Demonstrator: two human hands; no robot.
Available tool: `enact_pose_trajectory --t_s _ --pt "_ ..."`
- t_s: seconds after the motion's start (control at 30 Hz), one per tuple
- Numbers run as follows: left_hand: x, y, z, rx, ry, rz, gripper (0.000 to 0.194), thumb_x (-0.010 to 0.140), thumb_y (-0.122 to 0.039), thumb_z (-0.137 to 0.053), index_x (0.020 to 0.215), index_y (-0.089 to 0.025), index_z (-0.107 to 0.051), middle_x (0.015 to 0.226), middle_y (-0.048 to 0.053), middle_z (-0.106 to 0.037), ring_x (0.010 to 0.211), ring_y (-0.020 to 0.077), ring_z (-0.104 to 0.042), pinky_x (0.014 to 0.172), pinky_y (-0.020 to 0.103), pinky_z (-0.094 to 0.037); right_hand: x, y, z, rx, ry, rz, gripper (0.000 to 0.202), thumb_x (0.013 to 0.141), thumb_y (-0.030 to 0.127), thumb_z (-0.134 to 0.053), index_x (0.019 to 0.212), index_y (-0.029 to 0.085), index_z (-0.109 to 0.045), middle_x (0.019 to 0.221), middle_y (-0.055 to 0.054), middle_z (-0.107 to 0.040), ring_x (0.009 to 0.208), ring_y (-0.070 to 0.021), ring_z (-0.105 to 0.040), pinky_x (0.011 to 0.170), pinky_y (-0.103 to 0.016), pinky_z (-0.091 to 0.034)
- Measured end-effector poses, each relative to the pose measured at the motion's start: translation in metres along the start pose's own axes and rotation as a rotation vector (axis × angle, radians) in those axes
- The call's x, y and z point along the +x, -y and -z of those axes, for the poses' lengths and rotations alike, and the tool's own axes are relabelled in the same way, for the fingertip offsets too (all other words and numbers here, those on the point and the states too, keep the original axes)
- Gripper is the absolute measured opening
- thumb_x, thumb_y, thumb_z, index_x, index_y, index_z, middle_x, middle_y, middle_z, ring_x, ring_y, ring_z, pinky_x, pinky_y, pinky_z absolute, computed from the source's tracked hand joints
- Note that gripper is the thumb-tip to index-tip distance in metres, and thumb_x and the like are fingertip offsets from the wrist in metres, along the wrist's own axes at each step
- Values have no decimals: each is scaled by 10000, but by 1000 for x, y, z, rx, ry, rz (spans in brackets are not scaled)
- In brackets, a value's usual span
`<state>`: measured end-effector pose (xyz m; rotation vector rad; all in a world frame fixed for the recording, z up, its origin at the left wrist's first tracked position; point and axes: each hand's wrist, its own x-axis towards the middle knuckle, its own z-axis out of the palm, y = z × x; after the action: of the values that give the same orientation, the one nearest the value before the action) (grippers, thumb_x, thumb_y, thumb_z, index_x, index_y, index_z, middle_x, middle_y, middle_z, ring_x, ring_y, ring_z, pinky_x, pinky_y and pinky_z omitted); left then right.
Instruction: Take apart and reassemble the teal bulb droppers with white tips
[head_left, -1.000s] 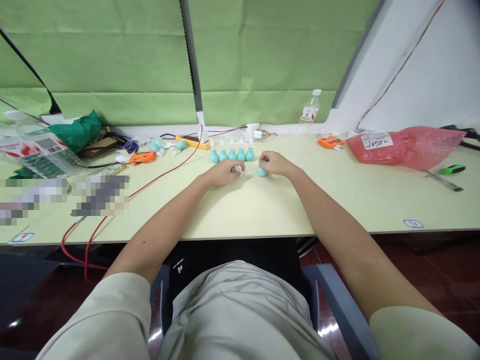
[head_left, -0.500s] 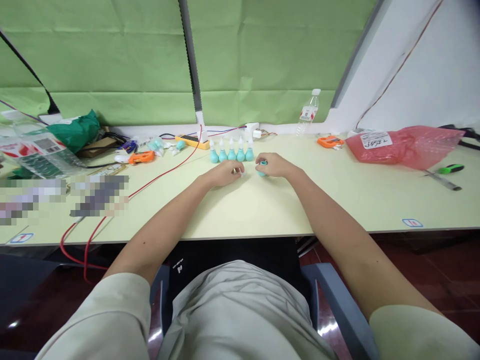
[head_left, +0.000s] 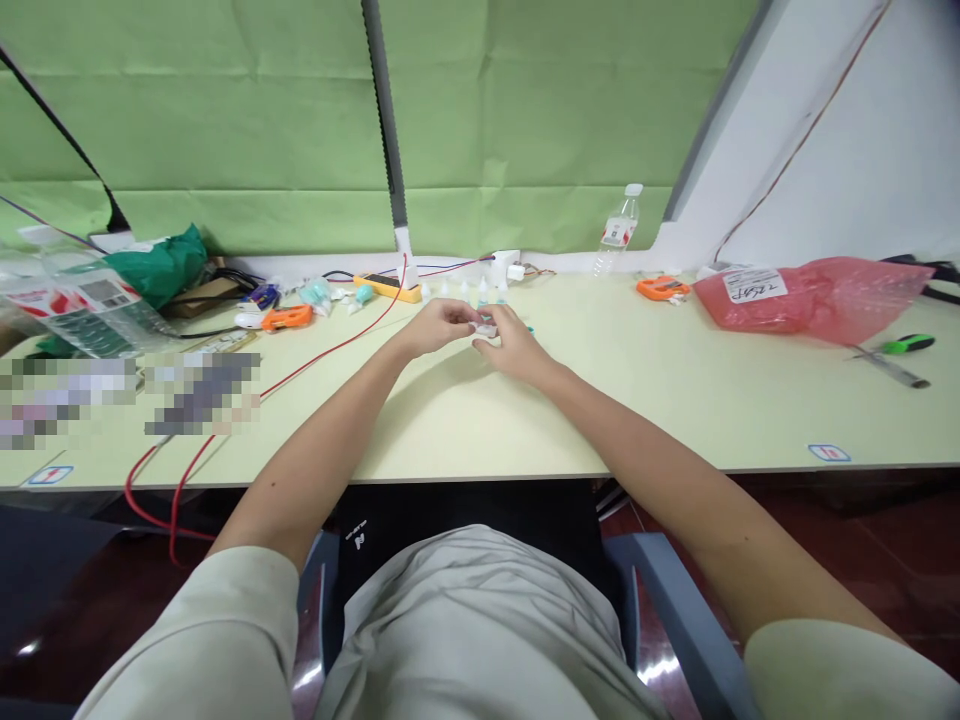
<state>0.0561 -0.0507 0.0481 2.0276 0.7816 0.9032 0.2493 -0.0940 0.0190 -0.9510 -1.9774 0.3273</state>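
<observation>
My left hand (head_left: pixel 441 328) is closed, its fingertips pinching one end of a small translucent white nozzle (head_left: pixel 487 331). From the other side my right hand (head_left: pixel 514 345) closes on the same piece, thumb below and fingers above. Just beyond the right hand a bit of a teal rubber bulb (head_left: pixel 531 329) peeks out; most of it is hidden. Behind both hands stands a row of several teal bulbs with white nozzles (head_left: pixel 464 291), their lower parts covered by my hands.
Left lie a yellow multimeter (head_left: pixel 386 288), an orange tool (head_left: pixel 287 317), a red cable (head_left: pixel 330 352) and a large plastic bottle (head_left: pixel 90 305). Right are a clear bottle (head_left: pixel 617 232), another orange tool (head_left: pixel 662 289), a pink bag (head_left: pixel 810 298) and a green-handled screwdriver (head_left: pixel 907 344).
My right hand has left the teal bulb and moved left to my left hand, taking hold of the white nozzle. My left hand has lifted slightly, away from the table.
</observation>
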Motion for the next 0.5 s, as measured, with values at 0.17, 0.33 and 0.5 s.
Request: enact_pose_trajectory --t_s 0.17,0.33,0.5 --pt "-3 -13 1 -58 96 32 341 795 -389 -786 986 -122 -696 834 62 -704 717 129 -631 711 302 -516 -10 5 -11 368 148 -391 195 978 386 -558 1054 206 -548 841 -47 -650 581 -147 -621 475 -257 -489" --pt "-8 -10 -2 -34 181 129 299 885 -436 -703 851 -157 -602 683 42 -663 605 130 -614 574 274 -471 -18 0 -23 431 170 -453 229 988 423 -570 905 218 -513 766 -11 -618 488 -102 -554 392 -218 -392" --pt "-17 7 -11 -112 70 196 179 890 -294 -640 781 -178 -558 622 27 -644 542 114 -583 508 235 -394 -13 -9 -29 426 237 -447 189 994 324 -554 852 212 -503 676 30 -551 472 -89 -494 430 -212 -388"
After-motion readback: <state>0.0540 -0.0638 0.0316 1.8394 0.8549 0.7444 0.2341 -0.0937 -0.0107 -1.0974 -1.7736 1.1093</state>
